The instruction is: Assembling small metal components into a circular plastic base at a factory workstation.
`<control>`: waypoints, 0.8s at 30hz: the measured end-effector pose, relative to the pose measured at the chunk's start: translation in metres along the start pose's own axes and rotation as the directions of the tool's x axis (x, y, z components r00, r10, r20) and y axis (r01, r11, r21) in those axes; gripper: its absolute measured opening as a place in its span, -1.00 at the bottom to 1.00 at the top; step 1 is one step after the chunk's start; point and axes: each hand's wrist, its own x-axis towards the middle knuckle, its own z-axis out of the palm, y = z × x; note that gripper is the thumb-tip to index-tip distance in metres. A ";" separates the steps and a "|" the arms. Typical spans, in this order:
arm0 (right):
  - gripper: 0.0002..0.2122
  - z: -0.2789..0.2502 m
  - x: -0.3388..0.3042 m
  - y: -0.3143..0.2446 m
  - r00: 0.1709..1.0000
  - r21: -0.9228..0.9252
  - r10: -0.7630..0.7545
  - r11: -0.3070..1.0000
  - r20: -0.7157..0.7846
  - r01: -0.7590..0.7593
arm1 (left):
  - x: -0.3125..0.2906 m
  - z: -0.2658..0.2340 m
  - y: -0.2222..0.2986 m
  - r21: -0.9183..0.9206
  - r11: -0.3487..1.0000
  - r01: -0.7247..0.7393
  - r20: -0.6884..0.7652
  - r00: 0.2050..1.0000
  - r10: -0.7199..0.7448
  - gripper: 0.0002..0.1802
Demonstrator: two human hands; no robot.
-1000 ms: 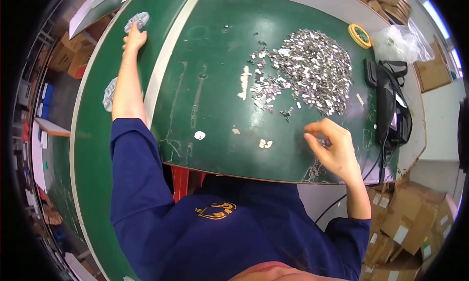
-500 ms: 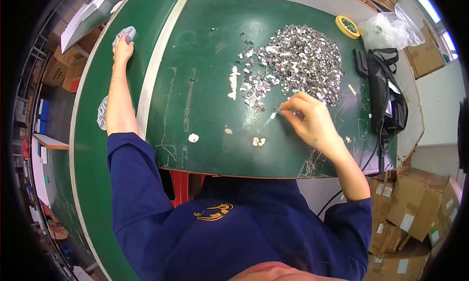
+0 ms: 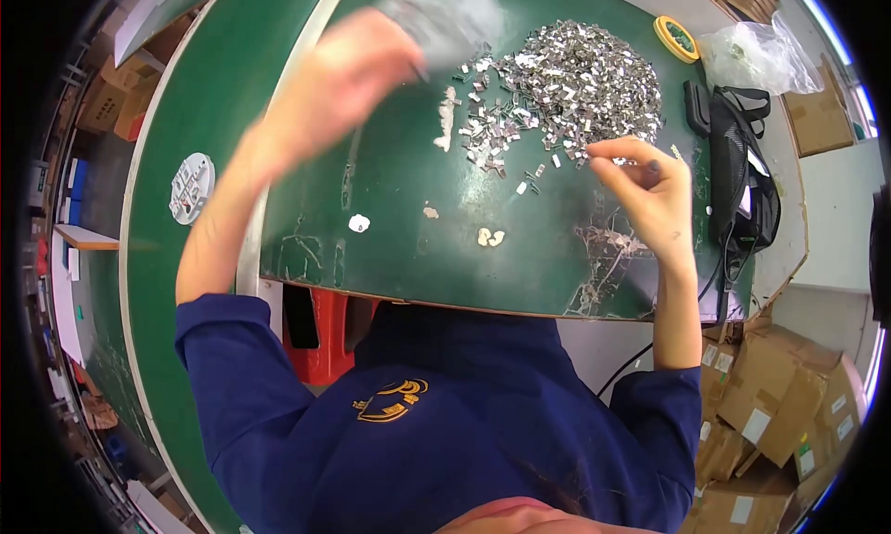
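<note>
My left hand (image 3: 348, 70), smeared by motion, is above the far left of the green table (image 3: 399, 181). It grips a round grey disc (image 3: 445, 19), also blurred. My right hand (image 3: 645, 186) is at the near right edge of a large heap of small silvery metal pieces (image 3: 585, 93). Its thumb and index finger are closed in a pinch; whatever is between the tips is too small to make out. A few loose metal pieces (image 3: 531, 180) lie left of that hand. A similar pale round disc with grey parts on it (image 3: 192, 189) lies on the green strip at the left.
White lumps (image 3: 359, 223) and cream lumps (image 3: 490, 238) are stuck on the table. At the right sit a yellow tape roll (image 3: 677, 38), a clear plastic bag (image 3: 761, 56) and a black mesh bag (image 3: 742, 181) with cables. Cardboard boxes (image 3: 770, 386) are stacked beyond the right edge.
My left hand has lifted the disc off the left strip and swung it right, over the table. My right hand has moved right and away from the loose pieces toward the heap's edge.
</note>
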 end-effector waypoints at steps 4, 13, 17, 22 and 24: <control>-0.87 -0.005 -0.011 -0.001 0.995 0.128 -0.097 0.987 -0.003 0.097 | -0.039 0.039 0.102 -0.210 0.966 -0.148 0.312 0.927 0.210 -0.80; -0.93 0.005 -0.033 -0.004 0.971 0.009 -0.066 0.998 0.230 0.066 | -0.031 0.017 0.140 -0.124 0.992 0.034 0.608 0.792 0.049 -0.76; -0.92 0.017 -0.029 -0.007 0.953 -0.055 -0.030 0.997 0.303 0.049 | -0.008 0.022 0.137 -0.025 0.985 0.168 0.619 0.776 -0.117 -0.80; -0.92 0.022 -0.032 -0.008 0.942 -0.075 -0.044 0.994 0.334 0.073 | -0.028 0.060 0.137 -0.141 0.920 0.365 0.390 0.875 -0.288 -0.84; -0.91 0.024 -0.032 -0.009 0.934 -0.067 -0.071 0.993 0.351 0.101 | -0.041 0.073 0.139 -0.287 0.807 0.517 0.317 0.846 -0.429 -0.85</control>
